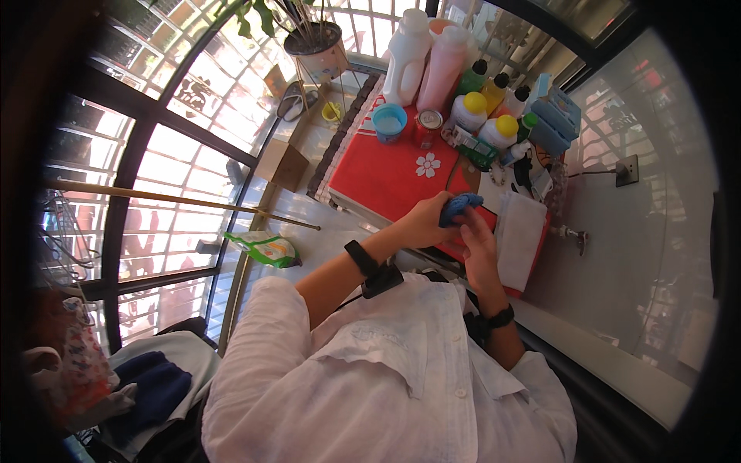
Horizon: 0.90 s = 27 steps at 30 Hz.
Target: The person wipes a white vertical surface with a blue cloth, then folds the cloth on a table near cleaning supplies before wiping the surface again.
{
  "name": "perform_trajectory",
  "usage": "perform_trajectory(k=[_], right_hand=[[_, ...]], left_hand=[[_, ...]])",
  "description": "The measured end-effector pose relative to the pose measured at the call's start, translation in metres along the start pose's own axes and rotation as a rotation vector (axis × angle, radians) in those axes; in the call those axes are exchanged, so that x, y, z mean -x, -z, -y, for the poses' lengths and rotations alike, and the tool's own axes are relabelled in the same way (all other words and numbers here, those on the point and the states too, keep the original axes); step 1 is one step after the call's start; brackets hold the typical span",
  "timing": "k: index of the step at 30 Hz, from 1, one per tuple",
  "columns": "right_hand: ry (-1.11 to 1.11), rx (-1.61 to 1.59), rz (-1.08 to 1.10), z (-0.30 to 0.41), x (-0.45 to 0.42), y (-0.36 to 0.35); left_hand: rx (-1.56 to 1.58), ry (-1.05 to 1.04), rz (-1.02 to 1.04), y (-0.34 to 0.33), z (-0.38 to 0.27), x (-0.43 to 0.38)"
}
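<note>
Both of my hands meet above the near edge of a red cloth (pixel 382 173) with a white flower print. My left hand (pixel 426 223) grips a small blue cloth-like thing (pixel 461 207), whose exact kind I cannot tell. Against its lower right side rest the fingers of my right hand (pixel 480 249); whether they hold it too is unclear. A folded white cloth (pixel 521 240) lies just right of my right hand. Farther back on the red cloth stand a light blue cup (pixel 389 123) and a red drink can (pixel 428 128). Beside them lies a green tube (pixel 477 150).
Large white (pixel 407 58) and pink (pixel 443 66) plastic bottles stand at the back, with several smaller bottles and a blue box (pixel 553 113) to their right. A cardboard box (pixel 282 165), a green-edged packet (pixel 263 249) and a wooden pole (pixel 191 198) are on the left. A potted plant (pixel 315 52) stands behind.
</note>
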State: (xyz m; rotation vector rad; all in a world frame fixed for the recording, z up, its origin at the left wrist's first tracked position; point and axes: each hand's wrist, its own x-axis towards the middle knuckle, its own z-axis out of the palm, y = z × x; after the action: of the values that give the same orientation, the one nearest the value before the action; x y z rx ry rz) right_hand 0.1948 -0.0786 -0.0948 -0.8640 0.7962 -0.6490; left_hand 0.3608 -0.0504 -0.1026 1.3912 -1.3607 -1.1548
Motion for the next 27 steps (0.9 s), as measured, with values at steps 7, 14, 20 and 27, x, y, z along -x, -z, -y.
perform_trajectory(k=[7, 14, 20, 27], right_hand=[[0.007, 0.041, -0.092, -0.005, -0.001, 0.015], [0.236, 0.407, -0.288, -0.027, -0.009, 0.037], [-0.075, -0.232, 0.030, -0.011, 0.001, 0.035], [-0.092, -0.389, -0.053, 0.002, 0.011, 0.030]], left_hand=[[-0.046, 0.014, 0.097, 0.006, 0.009, -0.004], [0.469, 0.177, 0.107, 0.015, -0.008, -0.007], [0.687, 0.250, 0.122, 0.021, -0.013, -0.008], [0.533, 0.391, 0.085, 0.016, 0.008, -0.015]])
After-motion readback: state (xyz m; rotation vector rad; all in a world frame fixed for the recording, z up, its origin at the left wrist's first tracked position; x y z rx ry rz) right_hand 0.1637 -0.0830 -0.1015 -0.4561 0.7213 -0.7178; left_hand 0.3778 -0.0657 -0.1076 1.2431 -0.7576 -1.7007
